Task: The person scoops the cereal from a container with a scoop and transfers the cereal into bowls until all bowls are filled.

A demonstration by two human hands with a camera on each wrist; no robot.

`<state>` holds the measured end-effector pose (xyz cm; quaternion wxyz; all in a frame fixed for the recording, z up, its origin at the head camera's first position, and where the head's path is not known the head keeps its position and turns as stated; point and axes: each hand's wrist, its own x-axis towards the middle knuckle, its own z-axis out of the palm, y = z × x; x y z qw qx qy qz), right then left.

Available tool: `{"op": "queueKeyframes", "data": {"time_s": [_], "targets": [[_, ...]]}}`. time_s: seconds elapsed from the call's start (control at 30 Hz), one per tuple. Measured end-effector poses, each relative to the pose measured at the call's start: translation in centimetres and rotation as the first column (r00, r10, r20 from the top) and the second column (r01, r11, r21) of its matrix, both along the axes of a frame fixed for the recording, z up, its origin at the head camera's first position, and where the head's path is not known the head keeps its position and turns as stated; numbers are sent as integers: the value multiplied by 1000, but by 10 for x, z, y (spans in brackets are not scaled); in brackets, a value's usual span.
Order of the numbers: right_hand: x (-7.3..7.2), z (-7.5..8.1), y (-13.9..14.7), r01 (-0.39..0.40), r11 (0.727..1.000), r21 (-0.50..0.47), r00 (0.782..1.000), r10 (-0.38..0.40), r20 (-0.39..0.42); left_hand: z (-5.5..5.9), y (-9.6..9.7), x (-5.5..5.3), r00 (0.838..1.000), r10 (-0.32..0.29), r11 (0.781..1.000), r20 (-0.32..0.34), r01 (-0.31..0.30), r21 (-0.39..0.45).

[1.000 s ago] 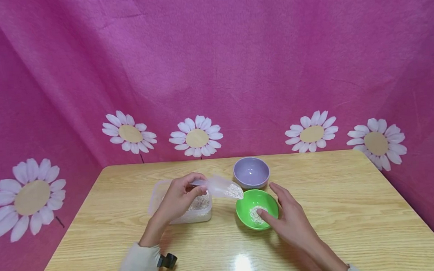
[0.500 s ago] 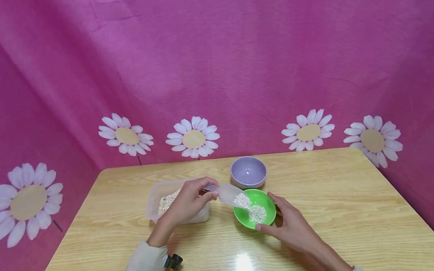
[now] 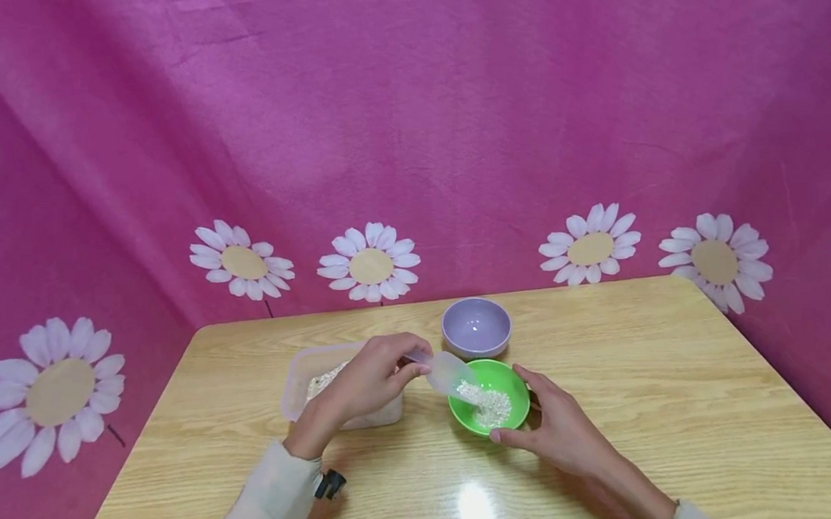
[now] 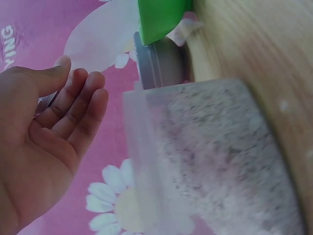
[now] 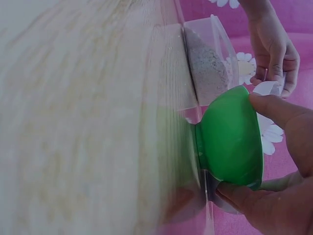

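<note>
My left hand (image 3: 378, 377) pinches the handle of a translucent plastic scoop (image 3: 444, 369), tipped down over the left rim of a green bowl (image 3: 512, 378). Pale oat flakes (image 3: 492, 409) run from the scoop's mouth onto a small heap in the bowl. On the bowl's right side, my right hand (image 3: 565, 424) holds it, thumb at the near rim and fingers round the far side. The right wrist view shows the green bowl (image 5: 230, 139) standing on its foot on the table. In the left wrist view, the scoop's blade (image 4: 102, 39) extends beyond the fingers.
Under and behind my left forearm stands a clear plastic tub (image 3: 295, 387), partly filled with flakes (image 4: 220, 147). A purple bowl (image 3: 475, 328) sits directly behind the green one. A pink curtain with daisies (image 3: 409, 134) hangs behind the wooden table (image 3: 646, 357).
My left hand has moved the scoop right and tilted it down over the green bowl; flakes now pour out. My right hand has closed round the bowl's rim, its thumb moved to the near edge.
</note>
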<state>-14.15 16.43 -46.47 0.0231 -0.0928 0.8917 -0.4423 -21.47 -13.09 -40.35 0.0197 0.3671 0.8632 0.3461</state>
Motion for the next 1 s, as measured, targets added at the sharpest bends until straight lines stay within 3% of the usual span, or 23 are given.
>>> {"op": "queueKeyframes", "data": {"time_s": [0.17, 0.4, 0.77, 1.0], "targets": [[-2, 2, 0, -3, 1000, 7, 1000, 3, 6, 9, 0, 1, 999, -16, 1000, -50, 15, -10], [-1, 4, -1, -5, 1000, 15, 1000, 5, 5, 11, -1, 2, 998, -8, 1000, -67, 7, -2], [-1, 3, -2, 11, 1000, 27, 1000, -11, -11, 2, -14, 9, 997, 69, 994, -26, -66, 87], [-2, 15, -4, 57, 997, 55, 990, -49, -132, -4, -34, 15, 983, 175, 972, -60, -163, 167]]}}
